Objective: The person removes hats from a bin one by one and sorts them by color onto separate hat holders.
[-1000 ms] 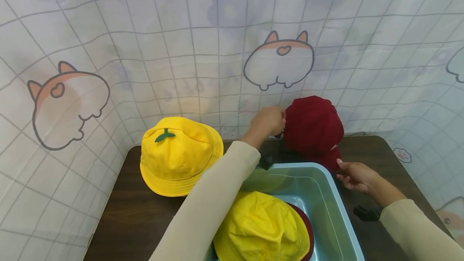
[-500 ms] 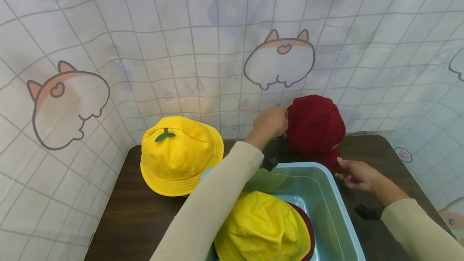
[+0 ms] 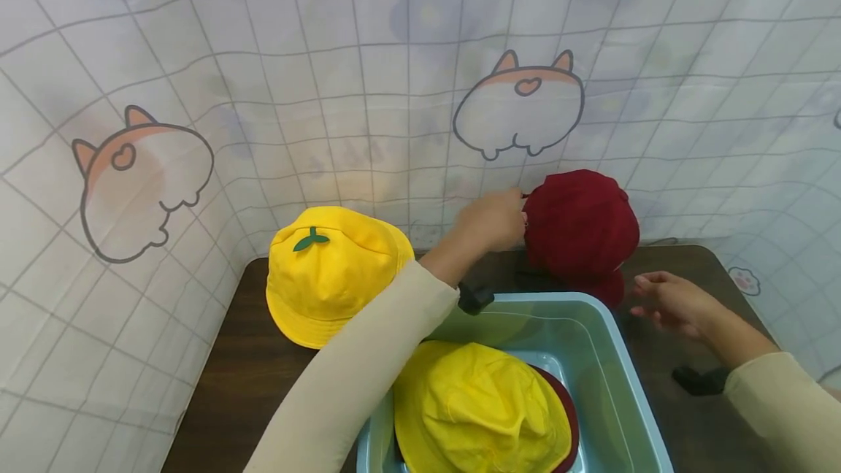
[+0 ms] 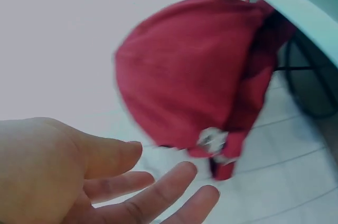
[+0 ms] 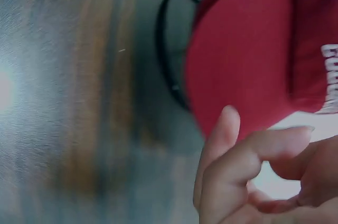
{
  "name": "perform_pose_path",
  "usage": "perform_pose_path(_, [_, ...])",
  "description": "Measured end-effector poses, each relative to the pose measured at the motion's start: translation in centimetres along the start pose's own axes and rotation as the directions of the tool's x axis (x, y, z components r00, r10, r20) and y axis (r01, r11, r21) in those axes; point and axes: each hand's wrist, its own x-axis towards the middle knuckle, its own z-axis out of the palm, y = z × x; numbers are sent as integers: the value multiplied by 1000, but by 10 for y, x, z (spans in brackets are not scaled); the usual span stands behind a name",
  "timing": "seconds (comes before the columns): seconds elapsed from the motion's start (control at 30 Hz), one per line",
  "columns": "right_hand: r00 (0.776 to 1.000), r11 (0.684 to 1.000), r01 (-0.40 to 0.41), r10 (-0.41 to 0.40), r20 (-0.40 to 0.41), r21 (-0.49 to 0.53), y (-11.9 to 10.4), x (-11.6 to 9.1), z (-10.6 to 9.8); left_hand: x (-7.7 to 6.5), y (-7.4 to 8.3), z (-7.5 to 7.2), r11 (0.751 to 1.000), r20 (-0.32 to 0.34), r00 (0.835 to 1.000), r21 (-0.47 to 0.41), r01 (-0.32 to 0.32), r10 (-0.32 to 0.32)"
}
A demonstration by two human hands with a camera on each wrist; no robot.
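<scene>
A dark red baseball cap (image 3: 581, 225) rests at the back right of the table, with its brim (image 5: 232, 60) toward the front and white lettering above it. My left hand (image 3: 493, 221) is beside the cap's back; the left wrist view shows its fingers (image 4: 158, 192) spread and apart from the adjusting strap (image 4: 214, 142). My right hand (image 3: 677, 305) hovers just right of the brim, fingers loosely bent and holding nothing. A crumpled yellow hat (image 3: 486, 407) lies in a light blue tub (image 3: 591, 305), over something dark red.
A yellow bucket hat (image 3: 335, 276) with a green sprout sits at the table's back left. The brown wooden table (image 3: 223, 385) backs onto a grid-patterned curtain (image 3: 394, 93). Behind the cap's brim a thin black cord (image 5: 161, 44) loops over the table.
My right hand has let go of the brim and moved right, away from it. My left hand has released the cap's back. The head view has shifted slightly.
</scene>
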Motion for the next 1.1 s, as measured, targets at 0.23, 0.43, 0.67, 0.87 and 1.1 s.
perform_pose_path(0.23, [980, 978, 139, -158, -118, -156, -46, -34, 8, -53, -23, -39, 996, -20, 996, 5, -87, 87])
perform_pose_path(0.43, [958, 962, 261, -269, -102, -85, -89, -68, 22, -112, -49, -64, 994, -62, 992, 15, -111, 112])
perform_pose_path(0.67, [922, 898, 369, -387, -28, -240, -127, -106, 59, -169, -84, -60, 990, -142, 982, -47, -135, 128])
perform_pose_path(0.87, [886, 809, 444, -461, 52, -386, -146, -132, 104, -204, -114, -38, 988, -190, 977, -98, -117, 97])
perform_pose_path(1.1, [810, 623, 558, -553, 196, -548, -148, -144, 144, -228, -134, -8, 996, -134, 991, -89, 11, -23])
